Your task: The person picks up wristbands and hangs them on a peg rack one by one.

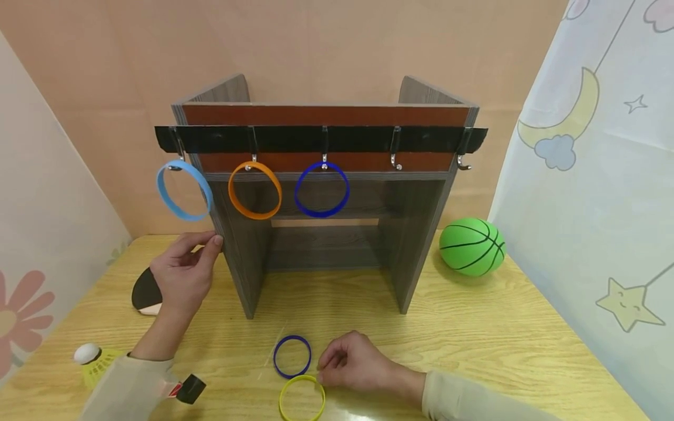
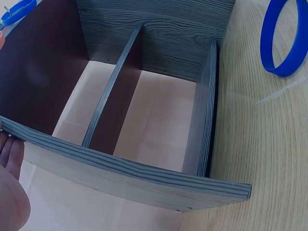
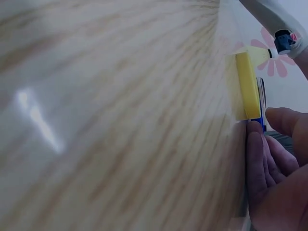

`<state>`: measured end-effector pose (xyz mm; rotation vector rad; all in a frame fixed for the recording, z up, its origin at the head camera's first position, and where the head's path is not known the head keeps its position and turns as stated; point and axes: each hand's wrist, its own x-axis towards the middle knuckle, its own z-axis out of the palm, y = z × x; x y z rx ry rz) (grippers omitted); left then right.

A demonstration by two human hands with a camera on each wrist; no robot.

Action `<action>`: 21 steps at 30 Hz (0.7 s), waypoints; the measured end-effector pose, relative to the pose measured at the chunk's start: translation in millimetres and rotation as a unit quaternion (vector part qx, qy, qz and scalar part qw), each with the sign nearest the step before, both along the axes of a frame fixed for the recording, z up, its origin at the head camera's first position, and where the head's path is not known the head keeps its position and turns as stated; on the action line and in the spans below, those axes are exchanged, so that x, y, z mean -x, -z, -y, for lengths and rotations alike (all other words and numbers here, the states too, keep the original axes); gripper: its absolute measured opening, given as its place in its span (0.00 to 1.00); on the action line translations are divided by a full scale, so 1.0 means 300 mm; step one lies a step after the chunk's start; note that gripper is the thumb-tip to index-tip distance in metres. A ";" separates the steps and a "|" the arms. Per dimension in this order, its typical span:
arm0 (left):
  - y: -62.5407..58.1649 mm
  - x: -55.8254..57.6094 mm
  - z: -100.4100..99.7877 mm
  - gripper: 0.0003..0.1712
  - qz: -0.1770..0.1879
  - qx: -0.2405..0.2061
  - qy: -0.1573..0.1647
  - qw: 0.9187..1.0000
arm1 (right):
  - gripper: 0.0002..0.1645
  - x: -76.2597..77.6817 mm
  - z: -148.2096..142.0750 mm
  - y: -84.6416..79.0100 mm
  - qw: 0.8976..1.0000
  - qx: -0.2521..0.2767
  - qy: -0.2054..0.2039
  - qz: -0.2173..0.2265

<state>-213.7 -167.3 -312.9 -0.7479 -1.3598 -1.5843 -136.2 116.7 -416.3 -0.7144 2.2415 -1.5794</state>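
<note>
A grey wooden rack point(image 1: 421, 234) stands on the table with a black strip of hooks point(image 1: 358, 139) across its front. Three silicone wristbands hang there: light blue point(image 1: 164, 196), orange point(image 1: 234, 202) and dark blue point(image 1: 342, 204). My left hand point(image 1: 184, 272) holds the front edge of the rack's left side panel, thumb at the edge and fingers on its outer side. Low over the table, my right hand point(image 1: 358, 362) has its bent fingertips at the rim of a yellow wristband point(image 1: 281, 403). Thumb and fingers stand apart in the right wrist view. Another dark blue wristband point(image 1: 275, 359) lies just behind the yellow one.
The two right-hand hooks point(image 1: 394, 161) carry no band. A green ball point(image 1: 472, 247) sits right of the rack. A black paddle point(image 1: 145, 291) and a yellow shuttlecock point(image 1: 96, 363) lie on the left, partly behind my left arm. Printed walls flank the table.
</note>
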 end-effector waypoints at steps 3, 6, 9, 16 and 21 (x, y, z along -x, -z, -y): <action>-0.012 -0.011 -0.006 0.10 -0.001 0.003 -0.002 1.000 | 0.06 -0.005 0.007 -0.013 1.000 -0.016 -0.003 -0.006; -0.015 -0.016 -0.008 0.10 0.002 0.005 -0.006 1.000 | 0.07 -0.008 0.013 -0.019 0.999 -0.039 -0.005 -0.020; -0.016 -0.018 -0.007 0.10 0.005 0.005 -0.008 1.000 | 0.07 -0.006 0.019 -0.020 0.997 -0.068 -0.006 -0.045; -0.014 -0.019 -0.005 0.08 0.007 0.005 -0.007 1.000 | 0.05 -0.009 0.027 -0.020 0.988 -0.116 -0.002 -0.103; -0.013 -0.018 -0.006 0.08 0.007 0.002 0.000 1.000 | 0.04 -0.011 0.022 -0.026 0.985 -0.122 -0.009 -0.124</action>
